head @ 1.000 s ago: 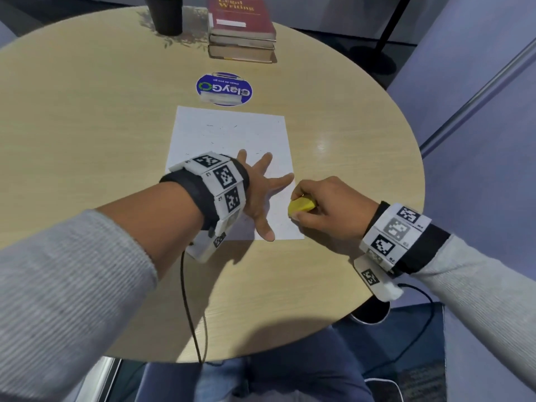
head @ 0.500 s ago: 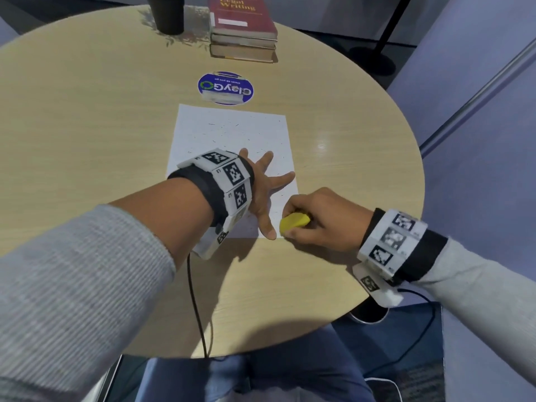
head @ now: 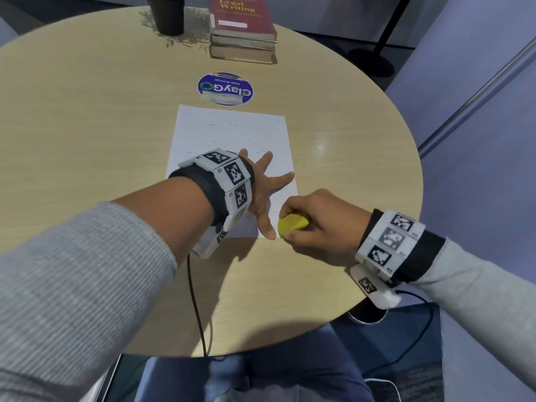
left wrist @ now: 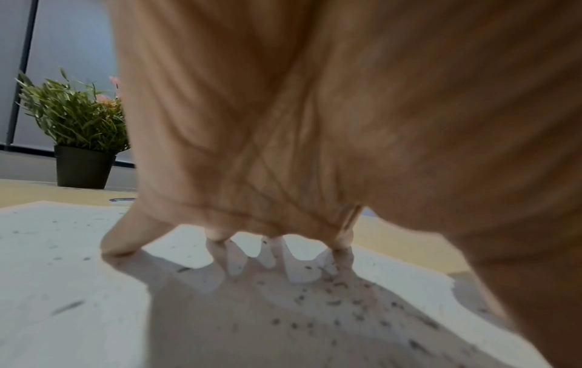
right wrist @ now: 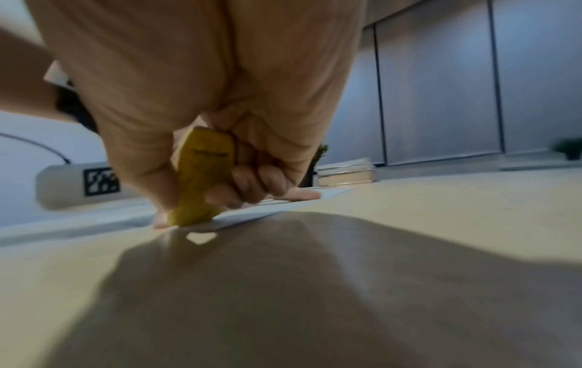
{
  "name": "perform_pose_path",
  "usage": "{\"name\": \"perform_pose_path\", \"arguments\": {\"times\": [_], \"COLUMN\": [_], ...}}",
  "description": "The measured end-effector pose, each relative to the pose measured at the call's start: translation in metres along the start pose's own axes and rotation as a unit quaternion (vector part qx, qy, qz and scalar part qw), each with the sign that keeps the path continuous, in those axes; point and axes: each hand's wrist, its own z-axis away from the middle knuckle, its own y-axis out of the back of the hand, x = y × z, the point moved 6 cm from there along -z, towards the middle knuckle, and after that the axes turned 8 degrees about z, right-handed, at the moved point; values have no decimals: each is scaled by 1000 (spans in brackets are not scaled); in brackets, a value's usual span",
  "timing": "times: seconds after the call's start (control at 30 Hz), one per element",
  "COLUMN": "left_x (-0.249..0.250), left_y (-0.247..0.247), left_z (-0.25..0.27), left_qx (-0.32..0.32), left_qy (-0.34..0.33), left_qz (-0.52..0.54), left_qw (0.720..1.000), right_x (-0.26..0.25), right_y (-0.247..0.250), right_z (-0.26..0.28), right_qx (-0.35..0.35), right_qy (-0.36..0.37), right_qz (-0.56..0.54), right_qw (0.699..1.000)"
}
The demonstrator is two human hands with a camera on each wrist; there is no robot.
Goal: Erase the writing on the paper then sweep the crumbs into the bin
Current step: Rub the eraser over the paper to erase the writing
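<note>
A white sheet of paper (head: 232, 134) lies on the round wooden table (head: 87, 117), dotted with dark eraser crumbs (left wrist: 333, 302). My left hand (head: 262, 192) presses on the sheet's near half with fingers spread and straight. My right hand (head: 313, 224) grips a yellow eraser (head: 292, 224) at the paper's near right corner, close to my left thumb. In the right wrist view the eraser (right wrist: 201, 179) stands on end, with its tip on the paper's edge. No bin shows in any view.
A stack of books (head: 242, 30) and a dark plant pot (head: 166, 14) stand at the table's far edge. A round blue sticker (head: 225, 89) lies just beyond the paper. A black cable (head: 200, 309) hangs from my left wrist over the near edge.
My right hand has slid the eraser left and nearer, from beside the paper's right edge onto its near right corner. My left hand stays planted on the sheet.
</note>
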Motion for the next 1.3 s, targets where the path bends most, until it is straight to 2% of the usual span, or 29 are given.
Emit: {"name": "perform_pose_path", "arguments": {"times": [0.1, 0.23, 0.37, 0.5, 0.63, 0.8, 0.93, 1.07, 1.2, 1.3], "left_x": [1, 0, 1, 0, 0, 0, 0, 0, 1, 1], "left_y": [1, 0, -1, 0, -1, 1, -1, 0, 0, 0], "left_z": [1, 0, -3, -3, -3, 0, -5, -4, -3, -2], "left_qx": [1, 0, -3, -1, 3, 2, 0, 1, 2, -3], "left_qy": [-1, 4, 3, 3, 1, 3, 4, 6, 5, 6], "left_qz": [-5, -4, -11, -11, -21, -13, -16, -22, -24, -14], "left_qw": [1000, 1000, 1000, 1000, 1000, 1000, 1000, 1000, 1000, 1000], "right_x": [18, 2, 20, 7, 21, 8, 21, 6, 22, 10], "right_y": [14, 0, 15, 2, 15, 4, 16, 5, 18, 9], "right_z": [-2, 0, -4, 1, -6, -1, -6, 0, -6, -3], "right_qx": [33, -14, 18, -20, 3, -40, -2, -42, -9, -32], "right_qy": [-49, 6, -37, 1, -45, -13, -46, -3, -34, -6], "right_qz": [-4, -11, -11, -23, -43, -56, -52, -60, -49, -54], "right_qw": [998, 1000, 999, 1000, 998, 998, 998, 997, 998, 998]}}
